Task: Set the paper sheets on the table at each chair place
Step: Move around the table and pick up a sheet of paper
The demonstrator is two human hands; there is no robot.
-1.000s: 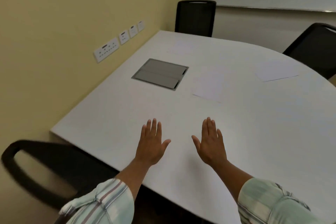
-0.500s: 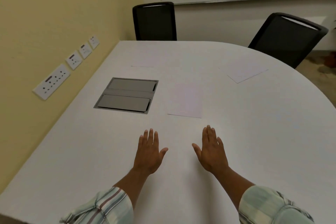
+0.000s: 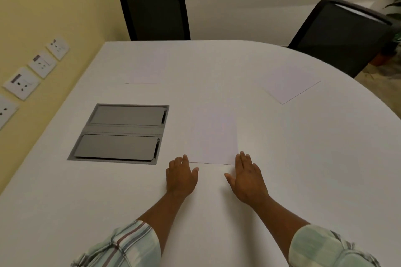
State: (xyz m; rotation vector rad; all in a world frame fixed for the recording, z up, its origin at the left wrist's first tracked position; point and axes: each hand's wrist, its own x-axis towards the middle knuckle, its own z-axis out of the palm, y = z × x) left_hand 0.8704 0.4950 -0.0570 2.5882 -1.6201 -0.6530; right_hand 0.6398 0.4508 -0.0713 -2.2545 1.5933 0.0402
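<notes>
A small meeting room: a yellow wall with a row of wall sockets (image 3: pixel 21 82) on one side, and a white table (image 3: pixel 303 158) with a grey cable hatch (image 3: pixel 121 134) let into its top. Across the table stand two black chairs, the far chair (image 3: pixel 155 11) and the right-hand chair (image 3: pixel 338 34). Each has paper before it, the far sheet (image 3: pixel 147 67) and the right sheet (image 3: pixel 288 81).

A third, the middle sheet (image 3: pixel 213 134), lies flat directly ahead of the person's fingertips. Its long axis runs straight away from them, and its near short edge spans the gap between the two hands. The left hand (image 3: pixel 181 178) lies palm down, fingers loosely extended, tips at the sheet's near left corner. The right hand (image 3: pixel 249 180) is likewise flat and spread, tips at the near right corner. Neither holds anything, and I cannot tell whether the tips press on the paper or only meet its edge. Both hands are equally near, so I'd judge that drawing the sheet back to the near place falls to both together.
</notes>
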